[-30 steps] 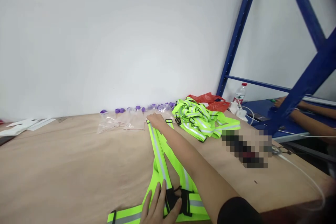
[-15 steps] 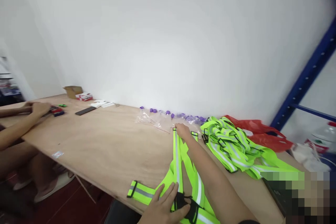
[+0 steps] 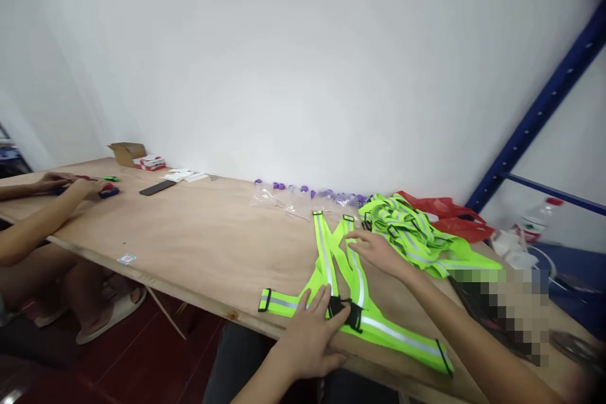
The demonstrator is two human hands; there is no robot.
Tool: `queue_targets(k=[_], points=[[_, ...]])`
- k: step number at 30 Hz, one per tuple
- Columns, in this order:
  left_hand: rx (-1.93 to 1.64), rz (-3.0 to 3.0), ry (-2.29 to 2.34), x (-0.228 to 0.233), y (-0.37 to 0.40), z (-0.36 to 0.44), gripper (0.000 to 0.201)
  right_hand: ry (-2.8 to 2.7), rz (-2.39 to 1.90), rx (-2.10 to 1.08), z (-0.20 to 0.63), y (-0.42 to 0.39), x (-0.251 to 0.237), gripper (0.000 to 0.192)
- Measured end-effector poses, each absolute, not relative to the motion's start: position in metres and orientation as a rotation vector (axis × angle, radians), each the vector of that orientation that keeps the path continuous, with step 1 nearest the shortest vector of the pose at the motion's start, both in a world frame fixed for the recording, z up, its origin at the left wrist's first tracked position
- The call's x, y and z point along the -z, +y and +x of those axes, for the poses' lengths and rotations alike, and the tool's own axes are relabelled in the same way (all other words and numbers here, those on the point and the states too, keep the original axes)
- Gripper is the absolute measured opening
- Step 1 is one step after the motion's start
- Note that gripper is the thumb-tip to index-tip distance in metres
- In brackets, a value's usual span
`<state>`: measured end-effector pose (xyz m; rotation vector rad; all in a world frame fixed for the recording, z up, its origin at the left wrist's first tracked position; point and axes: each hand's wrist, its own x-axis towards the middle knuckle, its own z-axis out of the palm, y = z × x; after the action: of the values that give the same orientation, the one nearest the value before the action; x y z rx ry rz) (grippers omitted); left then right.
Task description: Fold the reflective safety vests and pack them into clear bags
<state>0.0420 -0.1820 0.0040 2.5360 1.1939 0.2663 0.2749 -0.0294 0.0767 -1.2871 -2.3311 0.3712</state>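
One reflective vest (image 3: 348,290) lies spread flat on the desk (image 3: 199,233) in front of me, near its front edge: the two shoulder straps run away from me side by side, and the waist band stretches left and right from the black buckle piece (image 3: 344,312). So the laying-out looks about done to me, while the folding has not begun, and the heap of vests (image 3: 409,233) further back (a tangle of the same yellow-green webbing) looks untouched.

My left hand (image 3: 310,334) rests palm down on the waist band, fingers spread and flat, fingertips touching the black buckle piece; it presses rather than grips. My right arm reaches forward over the vest's right side, and my right hand (image 3: 376,249) hovers open just above the right strap, fingers loosely extended, pinching nothing that I can see.

Beyond the straps lie clear plastic bags (image 3: 279,199) with purple caps, and a red bag (image 3: 447,218) sits behind the heap. At the far left, another person's hands (image 3: 71,184) work on small items.
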Motion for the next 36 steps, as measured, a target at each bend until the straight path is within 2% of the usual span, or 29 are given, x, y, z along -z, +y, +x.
queue_targets(k=[5,10,19,24,36], points=[[-0.243,2.622,1.314,0.019,-0.176,0.057,0.097,-1.685,-1.609,-0.247,0.353,-0.142,-0.007,0.042],[-0.243,2.74,1.426,0.032,-0.177,0.062,0.099,-1.417,-1.88,-0.056,0.364,-0.212,0.049,0.059],[-0.29,2.767,1.422,0.025,-0.179,0.057,0.094,-1.787,-2.119,0.306,0.343,-0.218,0.054,0.059],[-0.255,2.758,1.434,0.016,-0.183,0.056,0.096,-1.863,-2.08,0.287,0.346,-0.223,0.054,0.068],[-0.086,2.806,1.472,-0.004,-0.186,0.055,0.094,-1.967,-1.859,0.203,0.348,-0.234,0.049,0.07]])
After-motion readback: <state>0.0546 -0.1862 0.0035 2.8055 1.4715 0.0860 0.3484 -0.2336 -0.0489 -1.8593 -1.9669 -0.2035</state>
